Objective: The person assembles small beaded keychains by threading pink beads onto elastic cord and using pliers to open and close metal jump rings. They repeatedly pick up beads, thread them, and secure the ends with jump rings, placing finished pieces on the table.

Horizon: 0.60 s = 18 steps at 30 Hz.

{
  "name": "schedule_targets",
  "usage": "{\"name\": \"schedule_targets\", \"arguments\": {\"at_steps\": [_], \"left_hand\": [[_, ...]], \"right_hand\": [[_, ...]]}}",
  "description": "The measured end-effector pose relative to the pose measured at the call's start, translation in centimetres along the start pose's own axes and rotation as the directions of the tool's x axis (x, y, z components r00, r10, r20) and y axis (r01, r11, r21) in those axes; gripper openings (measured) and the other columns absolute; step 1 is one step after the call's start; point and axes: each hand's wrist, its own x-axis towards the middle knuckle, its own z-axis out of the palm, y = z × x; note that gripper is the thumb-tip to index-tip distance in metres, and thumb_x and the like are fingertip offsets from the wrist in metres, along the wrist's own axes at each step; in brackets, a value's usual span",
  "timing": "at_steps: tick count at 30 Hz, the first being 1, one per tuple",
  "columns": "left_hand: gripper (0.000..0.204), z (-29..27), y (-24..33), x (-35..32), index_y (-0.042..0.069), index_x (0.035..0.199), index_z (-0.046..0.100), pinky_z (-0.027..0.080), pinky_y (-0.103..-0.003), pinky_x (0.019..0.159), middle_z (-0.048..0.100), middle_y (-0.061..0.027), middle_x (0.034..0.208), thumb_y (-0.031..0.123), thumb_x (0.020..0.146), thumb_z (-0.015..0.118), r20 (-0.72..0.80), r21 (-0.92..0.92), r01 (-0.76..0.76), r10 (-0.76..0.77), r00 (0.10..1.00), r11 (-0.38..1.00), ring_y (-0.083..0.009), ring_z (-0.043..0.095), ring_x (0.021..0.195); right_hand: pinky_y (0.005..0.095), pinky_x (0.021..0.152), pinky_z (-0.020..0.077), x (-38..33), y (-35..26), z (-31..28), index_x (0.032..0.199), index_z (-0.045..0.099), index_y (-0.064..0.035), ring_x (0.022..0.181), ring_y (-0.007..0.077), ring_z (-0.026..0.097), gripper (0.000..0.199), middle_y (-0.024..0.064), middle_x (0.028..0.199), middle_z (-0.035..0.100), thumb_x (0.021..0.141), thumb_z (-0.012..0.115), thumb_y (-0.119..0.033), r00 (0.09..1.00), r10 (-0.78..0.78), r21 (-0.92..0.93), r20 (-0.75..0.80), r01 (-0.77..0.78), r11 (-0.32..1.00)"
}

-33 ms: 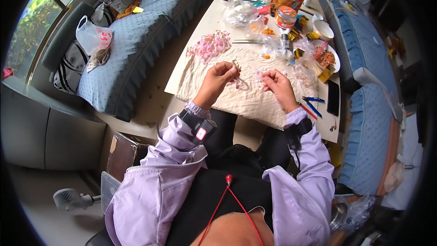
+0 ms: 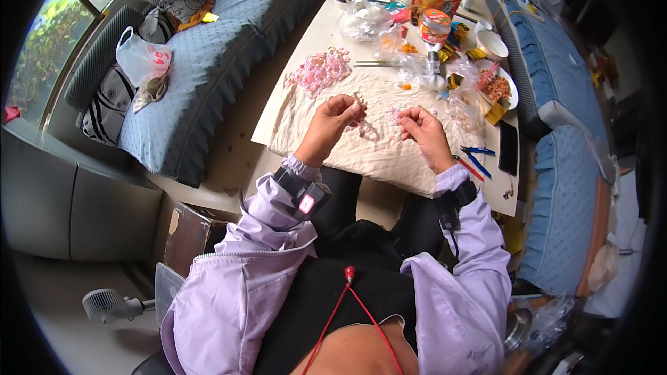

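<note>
Head view: the left hand (image 2: 332, 121) is pinching a small pink trinket (image 2: 367, 128) over the cream cloth (image 2: 292, 119), and the right hand (image 2: 427, 135) is pressing thumb and finger together, but I cannot tell on what

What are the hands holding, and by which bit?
The left hand pinches a pink beaded piece, seemingly around its middle. I can't tell whether the right hand holds anything.
</note>
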Motion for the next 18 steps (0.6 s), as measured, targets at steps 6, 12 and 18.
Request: {"name": "schedule_targets", "arguments": {"at_steps": [6, 12, 18], "left_hand": [[0.016, 1.6, 0.6, -0.6, 0.000, 0.096, 0.065, 0.047, -0.022, 0.073, 0.069, -0.0023, 0.091, 0.016, 0.098, 0.062, 0.016, 0.049, 0.002, -0.003, 1.000, 0.999, -0.0065, 0.059, 0.081], [0.012, 2.8, 1.5, -1.0, 0.000, 0.093, 0.066, 0.047, -0.021, 0.064, 0.067, -0.0013, 0.082, 0.011, 0.092, 0.070, -0.003, 0.218, -0.090, 0.093, 0.996, 0.972, -0.0055, 0.058, 0.072], [0.013, 4.4, 1.8, -1.9, -0.002, 0.094, 0.066, 0.052, -0.023, 0.072, 0.069, -0.0046, 0.088, 0.007, 0.089, 0.073, 0.037, 0.045, -0.084, 0.082, 0.996, 0.995, -0.0097, 0.063, 0.080]], "right_hand": [[0.0223, 0.067, 0.0511, -2.3, -2.4, 1.9, 0.104, 0.063, -0.0010, 0.078, 0.0073, 0.060, 0.012, 0.0026, 0.090, 0.064, 0.094, 0.065, -0.008, 0.989, -0.124, 0.018, 0.079, 0.123, 0.992], [0.0212, 0.068, 0.0496, -3.4, -4.1, 3.3, 0.104, 0.062, -0.0029, 0.079, 0.0056, 0.059, 0.015, 0.0001, 0.091, 0.065, 0.091, 0.070, -0.008, 0.975, -0.218, -0.049, 0.030, 0.220, 0.974], [0.0199, 0.072, 0.0476, -4.0, -4.4, 4.1, 0.105, 0.060, -0.0025, 0.080, 0.0046, 0.058, 0.018, 0.0001, 0.090, 0.064, 0.091, 0.070, -0.010, 0.972, -0.236, 0.031, -0.002, 0.235, 0.971]]}}
